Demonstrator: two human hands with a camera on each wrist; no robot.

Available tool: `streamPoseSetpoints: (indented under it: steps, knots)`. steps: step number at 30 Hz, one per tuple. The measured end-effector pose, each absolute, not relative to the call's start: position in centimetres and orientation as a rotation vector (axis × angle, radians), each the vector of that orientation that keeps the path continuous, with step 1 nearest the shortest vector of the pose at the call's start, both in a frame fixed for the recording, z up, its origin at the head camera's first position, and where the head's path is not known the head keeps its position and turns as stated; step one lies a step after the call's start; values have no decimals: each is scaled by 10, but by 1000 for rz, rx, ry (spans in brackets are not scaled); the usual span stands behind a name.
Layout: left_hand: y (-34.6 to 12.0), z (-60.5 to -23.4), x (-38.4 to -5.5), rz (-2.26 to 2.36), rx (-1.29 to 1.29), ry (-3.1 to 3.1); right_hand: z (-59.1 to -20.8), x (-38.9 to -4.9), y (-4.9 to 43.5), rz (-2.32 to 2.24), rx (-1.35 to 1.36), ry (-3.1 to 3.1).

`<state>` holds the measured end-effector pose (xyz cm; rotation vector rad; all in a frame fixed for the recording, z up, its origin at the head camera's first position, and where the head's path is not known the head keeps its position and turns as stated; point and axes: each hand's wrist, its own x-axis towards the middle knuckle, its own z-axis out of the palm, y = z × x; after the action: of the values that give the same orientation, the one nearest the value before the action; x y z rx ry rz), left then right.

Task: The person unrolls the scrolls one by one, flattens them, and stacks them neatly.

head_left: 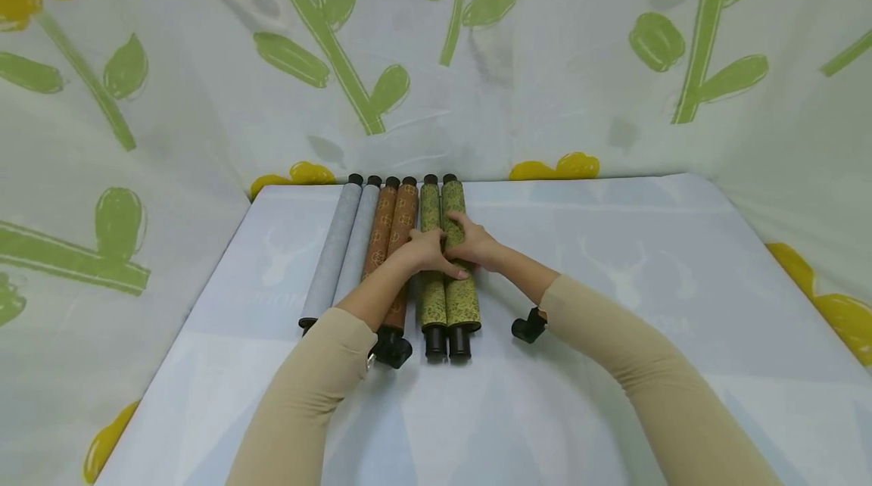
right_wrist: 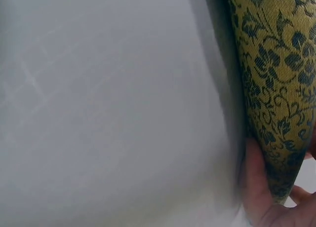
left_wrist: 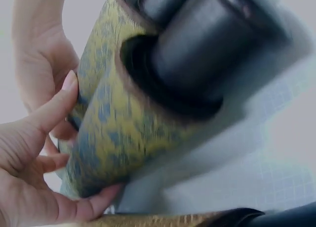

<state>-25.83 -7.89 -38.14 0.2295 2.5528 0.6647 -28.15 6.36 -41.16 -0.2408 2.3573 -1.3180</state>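
Observation:
Two yellow-green scrolls with dark floral cloth [head_left: 463,300] lie side by side on the table, black knobs at both ends. My left hand [head_left: 429,250] grips them from the left, its thumb reaching across the top. In the left wrist view, the fingers [left_wrist: 101,200] curl under the nearer scroll [left_wrist: 118,133]. From the other side my right hand [head_left: 477,245] holds the right-hand scroll, with a finger [right_wrist: 256,172] along its outer side in the right wrist view.
Left of these lie two brown patterned scrolls [head_left: 404,217] and two pale grey-blue scrolls [head_left: 334,259], roughly parallel. The table [head_left: 579,410] has a pale printed cover. A white curtain with green leaves [head_left: 579,100] hangs behind it.

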Motion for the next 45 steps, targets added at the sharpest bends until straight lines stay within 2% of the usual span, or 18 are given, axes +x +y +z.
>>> streamPoseSetpoints:
  steps: [7, 15, 25, 45]
  knots:
    - [-82, -391, -259, 752, 285, 2487, -412, -279, 72, -1290, -280, 2401]
    - [-76, -395, -254, 1020, 208, 2469, -406, -276, 81, -1234, -249, 2422]
    - [-59, -397, -244, 1091, 212, 2481, -404, -269, 100, -1286, -214, 2388]
    - [-26, -400, -247, 1254, 318, 2412, -390, -265, 140, -1247, -184, 2423]
